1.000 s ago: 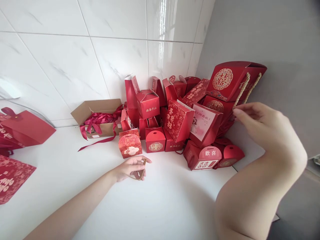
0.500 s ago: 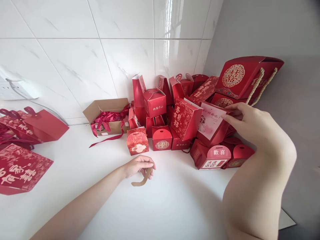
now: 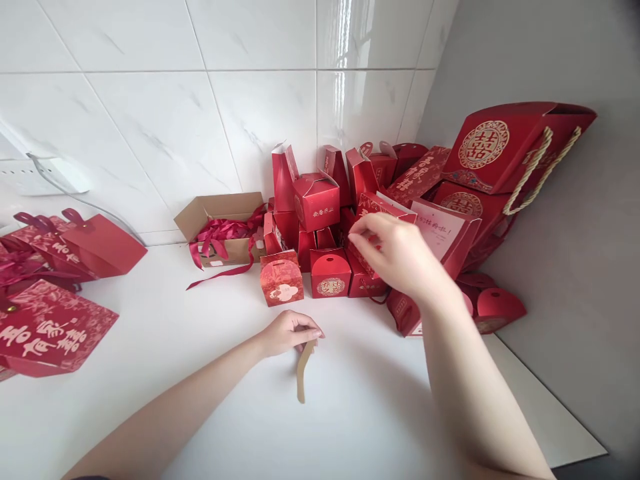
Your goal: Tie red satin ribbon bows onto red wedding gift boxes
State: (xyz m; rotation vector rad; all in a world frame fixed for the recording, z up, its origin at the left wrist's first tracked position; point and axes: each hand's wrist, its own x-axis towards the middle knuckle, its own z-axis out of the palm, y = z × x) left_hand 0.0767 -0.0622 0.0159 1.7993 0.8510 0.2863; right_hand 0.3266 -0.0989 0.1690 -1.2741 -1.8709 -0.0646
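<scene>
My left hand [image 3: 290,331] is low over the white tabletop, thumb and fingers pinched on the upper end of a narrow tan strip [image 3: 301,380]. The strip hangs down, slightly bent; whether it is paper or ribbon I cannot tell. In front of a red gift box with gold characters [image 3: 385,205], my right hand [image 3: 393,250] has its fingers drawn together in a pinch. Anything between those fingertips is too small or hidden to make out. To its right leans a red box with a pale pink printed card [image 3: 440,227], partly covered by my wrist.
Red gift boxes crowd the back corner, among them a small box with a white flower label [image 3: 281,283] and a large box with rope handles [image 3: 510,143]. Left of them is a cardboard box [image 3: 207,201] of dark pink ribbon. More red gift bags [image 3: 107,247] stand far left.
My right hand has left the box with the pink card and moved left, before the gold-lettered box. My left hand has shifted slightly right, and the strip now hangs straighter down.
</scene>
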